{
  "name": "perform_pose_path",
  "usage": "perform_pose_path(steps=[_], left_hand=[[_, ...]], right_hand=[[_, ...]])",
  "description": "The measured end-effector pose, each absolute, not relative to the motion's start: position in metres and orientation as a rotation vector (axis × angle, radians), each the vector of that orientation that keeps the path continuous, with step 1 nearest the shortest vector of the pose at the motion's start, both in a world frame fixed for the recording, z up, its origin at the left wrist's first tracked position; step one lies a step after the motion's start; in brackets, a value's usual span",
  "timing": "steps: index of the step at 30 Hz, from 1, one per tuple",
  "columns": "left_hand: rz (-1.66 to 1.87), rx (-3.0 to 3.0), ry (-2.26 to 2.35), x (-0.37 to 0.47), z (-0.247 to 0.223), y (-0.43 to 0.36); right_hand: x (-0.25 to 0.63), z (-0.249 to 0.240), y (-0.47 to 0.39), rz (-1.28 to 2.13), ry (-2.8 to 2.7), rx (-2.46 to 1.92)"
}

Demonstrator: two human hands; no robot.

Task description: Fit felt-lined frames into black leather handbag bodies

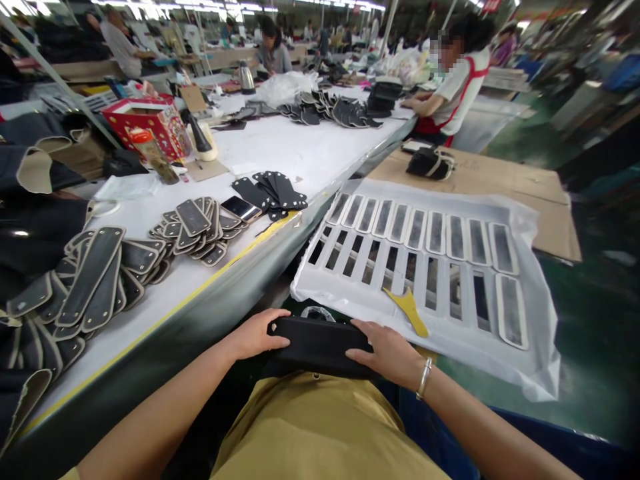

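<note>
black strip (316,345) near table (300,150), grasped at both ends by left hand (256,335) and right hand (389,348); possible slip from uneven pinch.

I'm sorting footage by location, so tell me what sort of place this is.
Probably a sewing or leather-goods workshop: dark pieces with pale edging lie piled on a long white table, and several people work at tables behind.
</note>
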State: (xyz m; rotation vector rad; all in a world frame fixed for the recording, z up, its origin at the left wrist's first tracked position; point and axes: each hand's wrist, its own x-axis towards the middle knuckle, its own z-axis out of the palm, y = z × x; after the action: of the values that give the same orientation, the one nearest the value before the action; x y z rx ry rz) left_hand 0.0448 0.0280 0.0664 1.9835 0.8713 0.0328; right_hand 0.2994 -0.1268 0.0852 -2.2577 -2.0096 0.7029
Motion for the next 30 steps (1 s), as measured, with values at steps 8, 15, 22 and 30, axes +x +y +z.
perform_pose_path(steps=[8, 15, 22, 30], left_hand=[[-0.050, 2.128, 0.811, 0.080, 0.064, 0.040], [-0.093, 1.939, 0.729, 0.071, 0.065, 0.048], [-0.034, 1.522, 0.821, 0.029, 0.065, 0.046], [0.319, 1.234, 0.963, 0.015, 0.037, 0.001]], right_hand=[[0.265, 0.081, -0.068, 0.862, -2.030, -2.173], [0.302, 0.083, -0.076, 1.126, -1.989, -2.071], [0.336, 0.075, -0.130, 1.190, -1.664, -1.917], [0.295, 0.050, -0.180, 0.923, -1.117, -1.902]])
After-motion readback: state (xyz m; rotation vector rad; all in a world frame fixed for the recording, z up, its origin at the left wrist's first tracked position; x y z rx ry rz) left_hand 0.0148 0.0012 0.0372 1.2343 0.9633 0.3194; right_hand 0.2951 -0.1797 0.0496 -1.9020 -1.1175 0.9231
